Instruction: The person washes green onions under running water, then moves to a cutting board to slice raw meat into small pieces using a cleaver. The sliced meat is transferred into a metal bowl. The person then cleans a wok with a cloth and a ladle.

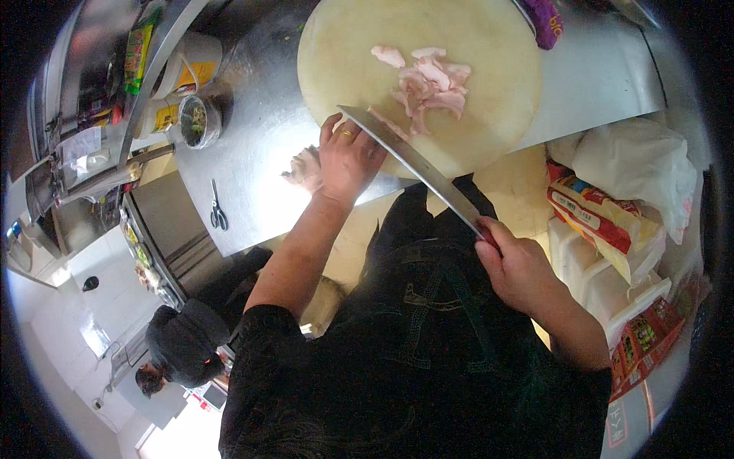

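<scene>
A round pale cutting board (338, 51) lies on a steel table, with a heap of pale pink raw meat pieces (430, 80) on it. My right hand (519, 269) grips the red handle of a large knife (418, 163), whose long blade slants up and left to the board's near edge. Just beyond the blade lies a thin strip of meat (387, 121). My left hand (350, 155), with a ring on one finger, is at the board's near left edge beside the blade tip, fingers bent; what is under them is hidden. Against its left side sits another pale piece of meat (304, 169).
Black-handled scissors (217, 212), a film-wrapped bowl (199, 121) and a white bucket (198, 60) stand on the steel table (252, 189) at left. At right are plastic bags (631, 160) and food packaging (602, 212) over white containers. A co-worker (183, 344) is at lower left.
</scene>
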Demonstrator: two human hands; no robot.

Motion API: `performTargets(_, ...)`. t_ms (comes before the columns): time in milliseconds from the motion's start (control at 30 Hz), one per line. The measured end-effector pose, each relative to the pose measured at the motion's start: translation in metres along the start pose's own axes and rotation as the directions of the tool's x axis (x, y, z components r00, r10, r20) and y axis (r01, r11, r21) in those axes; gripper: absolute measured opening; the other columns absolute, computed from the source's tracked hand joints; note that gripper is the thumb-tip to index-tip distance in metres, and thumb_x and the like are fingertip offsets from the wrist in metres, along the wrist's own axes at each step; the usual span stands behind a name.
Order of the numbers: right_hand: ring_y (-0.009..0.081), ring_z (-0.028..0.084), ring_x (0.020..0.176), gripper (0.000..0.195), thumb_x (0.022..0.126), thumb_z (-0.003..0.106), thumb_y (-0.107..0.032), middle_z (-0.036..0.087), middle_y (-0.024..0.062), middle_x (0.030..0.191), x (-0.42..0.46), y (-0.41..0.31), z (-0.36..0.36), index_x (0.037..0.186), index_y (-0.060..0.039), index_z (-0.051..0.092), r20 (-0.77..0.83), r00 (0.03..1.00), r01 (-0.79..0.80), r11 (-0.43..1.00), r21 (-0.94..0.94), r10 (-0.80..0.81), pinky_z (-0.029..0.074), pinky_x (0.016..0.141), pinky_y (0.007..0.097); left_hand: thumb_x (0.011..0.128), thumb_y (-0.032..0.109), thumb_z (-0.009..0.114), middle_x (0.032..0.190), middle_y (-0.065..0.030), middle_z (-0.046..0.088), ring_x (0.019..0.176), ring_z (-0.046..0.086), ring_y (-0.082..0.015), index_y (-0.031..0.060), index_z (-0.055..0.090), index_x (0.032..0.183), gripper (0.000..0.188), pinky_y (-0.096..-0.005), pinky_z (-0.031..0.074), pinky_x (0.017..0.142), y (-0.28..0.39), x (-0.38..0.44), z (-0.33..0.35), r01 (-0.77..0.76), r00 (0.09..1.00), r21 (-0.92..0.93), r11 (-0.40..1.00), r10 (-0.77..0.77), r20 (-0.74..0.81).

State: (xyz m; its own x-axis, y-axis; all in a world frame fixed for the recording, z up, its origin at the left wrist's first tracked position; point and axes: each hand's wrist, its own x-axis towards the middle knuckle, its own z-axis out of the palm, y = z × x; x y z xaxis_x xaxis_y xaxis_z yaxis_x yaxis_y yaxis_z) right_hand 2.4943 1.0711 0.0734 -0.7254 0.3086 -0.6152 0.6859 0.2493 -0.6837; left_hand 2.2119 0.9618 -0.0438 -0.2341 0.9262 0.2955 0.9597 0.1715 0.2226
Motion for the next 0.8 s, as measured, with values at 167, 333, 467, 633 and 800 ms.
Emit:
performTargets(167, 0.0434, 0.064, 0.076, 0.037, 0.096, 0.051, -0.027, 0.066, 0.0232, 0.086, -0.002, 0.003, -0.002, 0.125, -0.0042, 0.047, 0.001, 1.0, -0.005, 1.0, -0.003, 0.005, 0.052, 0.069, 0.0525, 0.071, 0.016, 0.074, 0.089, -0.0057, 0.067, 0.08, 0.065, -0.0216, 0.01, 0.07, 0.096, 0.026, -0.0437, 0.04, 0.099, 0.001, 0.003, -0.003, 0.02, 0.998, -0.001, 1.0, -0.02, 0.054)
performTargets(333, 0.0445, 0.063, 0.076, 0.031, 0.096, 0.05, -0.027, 0.066, 0.0238, 0.084, 0.026, -0.01, -0.001, 0.117, -0.0038, 0.049, -0.019, 0.999, 0.027, 0.999, -0.019, -0.027, 0.051, 0.069, 0.0541, 0.071, 0.015, 0.074, 0.09, -0.0058, 0.069, 0.084, 0.066, -0.0199, 0.0113, 0.071, 0.095, 0.024, -0.0433, 0.04, 0.101, -0.001, 0.005, -0.005, 0.008, 0.998, -0.036, 0.999, -0.005, 0.063)
performTargets(467, 0.0455, 0.063, 0.078, 0.029, 0.097, 0.049, -0.029, 0.065, 0.025, 0.084, 0.07, -0.024, 0.007, 0.11, -0.0029, 0.051, -0.045, 0.997, 0.055, 0.997, -0.047, -0.057, 0.05, 0.07, 0.0551, 0.071, 0.015, 0.073, 0.089, -0.0056, 0.069, 0.086, 0.066, -0.0194, 0.0125, 0.071, 0.096, 0.025, -0.0434, 0.04, 0.101, -0.003, 0.004, -0.004, 0.013, 0.997, -0.066, 0.998, -0.008, 0.079)
performTargets(633, 0.0445, 0.063, 0.085, 0.033, 0.097, 0.045, -0.033, 0.065, 0.0259, 0.09, 0.149, -0.068, 0.013, 0.103, -0.002, 0.056, -0.088, 0.986, 0.135, 0.989, -0.054, -0.139, 0.049, 0.076, 0.0537, 0.072, 0.019, 0.073, 0.091, -0.004, 0.069, 0.087, 0.066, -0.0195, 0.0122, 0.07, 0.096, 0.025, -0.0467, 0.037, 0.104, -0.001, 0.004, -0.006, 0.019, 0.995, -0.058, 0.998, -0.013, 0.101)
performTargets(800, 0.0435, 0.062, 0.092, 0.034, 0.096, 0.046, -0.033, 0.065, 0.0254, 0.094, 0.137, -0.051, 0.001, 0.104, -0.0035, 0.059, -0.036, 0.988, 0.146, 0.986, -0.085, -0.149, 0.049, 0.079, 0.0512, 0.074, 0.018, 0.074, 0.095, -0.004, 0.068, 0.09, 0.065, -0.0207, 0.0121, 0.07, 0.094, 0.022, -0.0499, 0.032, 0.106, 0.001, -0.001, -0.001, 0.047, 0.999, -0.044, 0.998, -0.047, 0.017)
